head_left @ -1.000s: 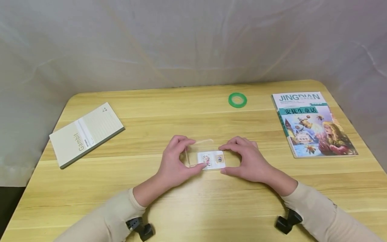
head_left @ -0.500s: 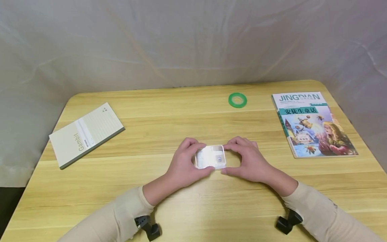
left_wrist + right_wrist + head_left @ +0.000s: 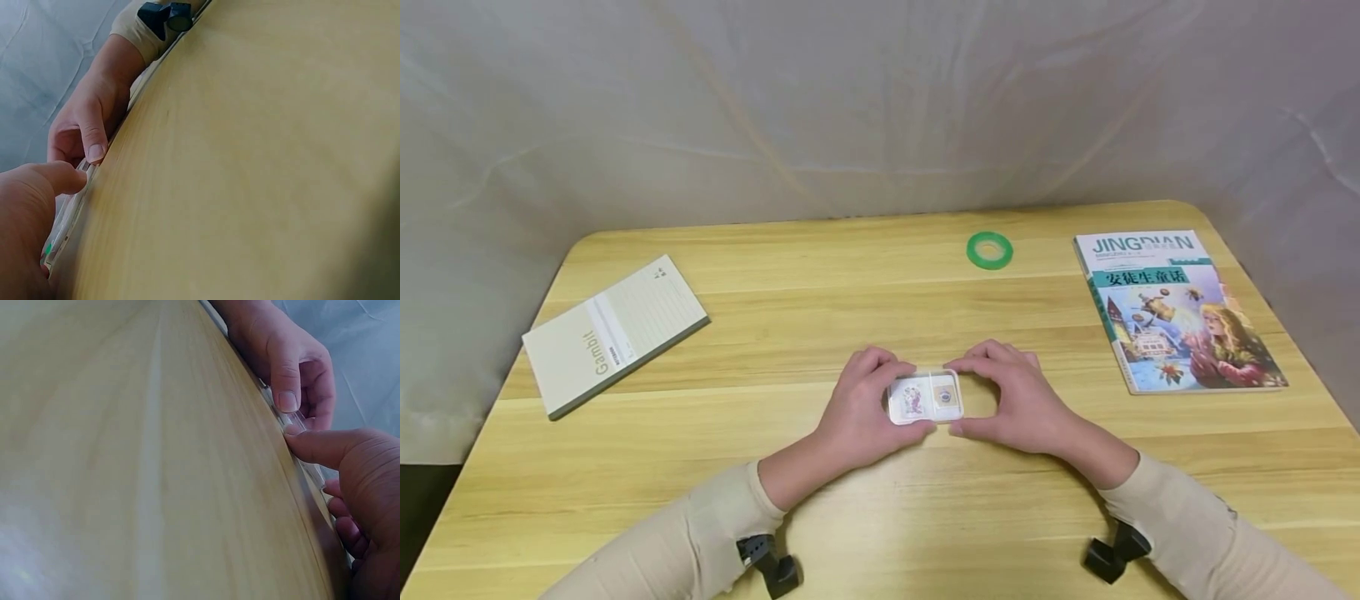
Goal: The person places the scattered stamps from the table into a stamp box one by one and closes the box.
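A small clear plastic case (image 3: 925, 398) lies flat near the middle of the table. Inside it show a white card with a pinkish print (image 3: 913, 400) and a smaller tan-framed picture with a blue centre (image 3: 946, 397). My left hand (image 3: 859, 412) grips the case's left part, thumb on the near edge and fingers on the far edge. At the right end, my right hand (image 3: 1018, 400) holds the case the same way. Both wrist views show the case edge-on and partly hidden by the thumbs, with the left thumb (image 3: 62, 178) and right thumb (image 3: 319, 444) against its near edge.
A Gambit notebook (image 3: 617, 333) lies slanted on the table's left. Behind the hands is a roll of green tape (image 3: 976, 250). An illustrated storybook (image 3: 1180, 312) rests at the right. A pale curtain (image 3: 880, 108) hangs behind the wooden table (image 3: 820, 275).
My left hand has moved right, bringing a clear lid from a tilted position down over the cards. The lid now lines up with the case. My right hand has stayed almost still.
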The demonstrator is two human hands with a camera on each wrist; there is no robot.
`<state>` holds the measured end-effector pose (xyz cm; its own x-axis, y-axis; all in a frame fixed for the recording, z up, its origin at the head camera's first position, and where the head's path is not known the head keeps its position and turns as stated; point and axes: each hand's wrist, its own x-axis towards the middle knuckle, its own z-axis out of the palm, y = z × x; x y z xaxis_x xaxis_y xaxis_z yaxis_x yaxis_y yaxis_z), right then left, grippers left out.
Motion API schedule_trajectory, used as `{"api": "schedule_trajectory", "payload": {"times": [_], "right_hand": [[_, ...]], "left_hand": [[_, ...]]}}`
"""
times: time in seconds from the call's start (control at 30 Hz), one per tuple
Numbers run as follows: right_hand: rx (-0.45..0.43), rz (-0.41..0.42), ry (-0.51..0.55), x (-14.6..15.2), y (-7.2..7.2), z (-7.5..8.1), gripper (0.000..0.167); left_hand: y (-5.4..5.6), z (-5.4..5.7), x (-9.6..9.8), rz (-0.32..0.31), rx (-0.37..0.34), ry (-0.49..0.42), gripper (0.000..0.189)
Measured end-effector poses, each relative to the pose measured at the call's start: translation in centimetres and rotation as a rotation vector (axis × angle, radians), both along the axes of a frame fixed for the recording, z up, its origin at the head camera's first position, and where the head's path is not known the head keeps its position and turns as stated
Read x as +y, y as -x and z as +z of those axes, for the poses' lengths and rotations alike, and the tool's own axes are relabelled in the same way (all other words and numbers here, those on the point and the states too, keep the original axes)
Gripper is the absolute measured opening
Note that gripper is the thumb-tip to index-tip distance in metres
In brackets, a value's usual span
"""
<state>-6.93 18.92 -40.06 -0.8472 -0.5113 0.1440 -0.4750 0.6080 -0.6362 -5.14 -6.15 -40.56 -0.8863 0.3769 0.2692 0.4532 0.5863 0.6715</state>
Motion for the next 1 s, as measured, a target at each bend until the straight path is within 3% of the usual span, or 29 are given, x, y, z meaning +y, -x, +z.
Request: {"api": "schedule_trajectory", "payload": {"times": [0.67, 1.0], "right_hand": [[0.009, 0.008, 0.011, 0.1, -0.1, -0.1, 0.064], [-0.012, 0.014, 0.042, 0.3, -0.1, -0.2, 0.063]], "left_hand": [[0.1, -0.2, -0.1, -0.012, 0.015, 0.039, 0.061], [0.1, 0.4, -2.2, -0.036, -0.040, 0.016, 0.067]]}}
